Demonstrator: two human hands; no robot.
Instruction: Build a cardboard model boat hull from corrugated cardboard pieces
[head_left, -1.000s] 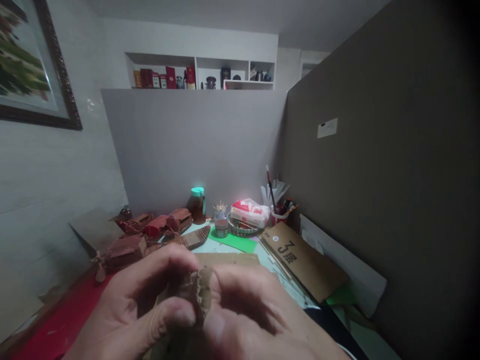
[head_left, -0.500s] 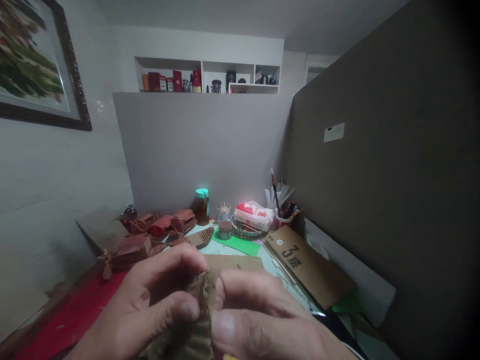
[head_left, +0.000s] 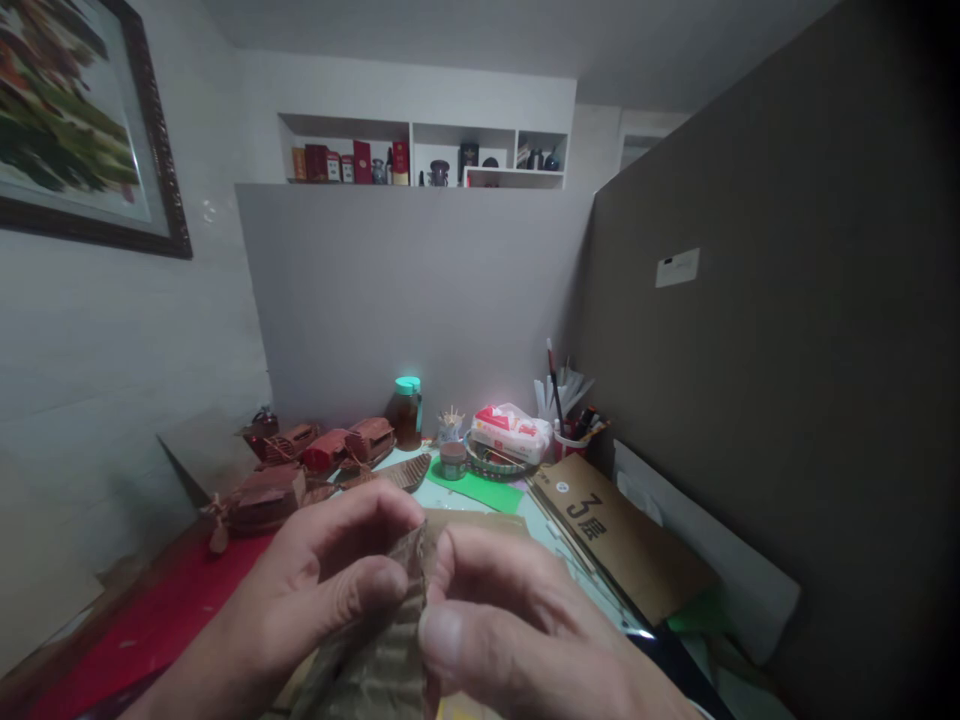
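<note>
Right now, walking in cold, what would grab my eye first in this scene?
Two hands fill the foreground: the left hand and right hand pinch a strip of corrugated cardboard between them, close to the camera. Behind them, brown model boats line the desk's left side on a red mat. To the right lies a cardboard sheet marked 3, against a dark partition.

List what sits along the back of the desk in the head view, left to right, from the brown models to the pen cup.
Brown model boats → jar with a teal lid → small cup of toothpicks → red-and-white tissue pack → pen cup. Nearer the camera, the left hand and right hand pinch a corrugated cardboard piece.
</note>
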